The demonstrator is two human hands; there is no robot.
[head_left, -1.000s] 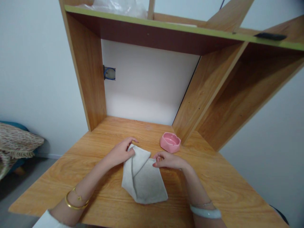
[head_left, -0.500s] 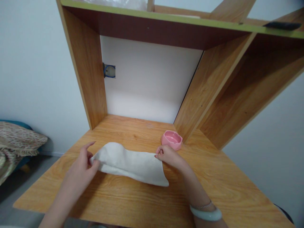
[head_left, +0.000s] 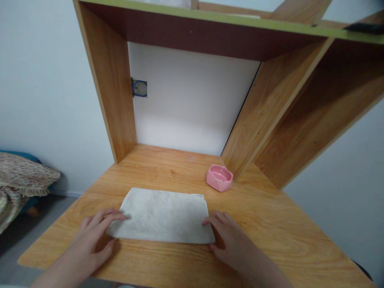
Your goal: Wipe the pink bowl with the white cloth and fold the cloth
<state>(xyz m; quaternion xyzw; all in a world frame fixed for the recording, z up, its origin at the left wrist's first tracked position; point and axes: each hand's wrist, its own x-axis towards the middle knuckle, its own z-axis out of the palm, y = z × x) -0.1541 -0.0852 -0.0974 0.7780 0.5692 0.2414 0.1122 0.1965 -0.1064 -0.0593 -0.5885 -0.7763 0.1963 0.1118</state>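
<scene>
A pale grey cloth (head_left: 162, 216) lies spread flat as a wide rectangle on the wooden desk (head_left: 270, 236). My left hand (head_left: 93, 236) rests palm down at the cloth's near left corner, fingers stretched out and touching its edge. My right hand (head_left: 228, 238) lies flat at the near right corner, fingertips against the cloth. Neither hand grips anything.
A small pink dish (head_left: 219, 177) stands on the desk beyond the cloth's right end, close to a slanted wooden upright (head_left: 270, 108). A shelf (head_left: 210, 28) runs overhead. A patterned fabric (head_left: 21, 176) lies off the desk at the left.
The cloth was folded a second ago; both hands pulled it open sideways and laid it flat. The hands have let go and now rest open at its near corners.
</scene>
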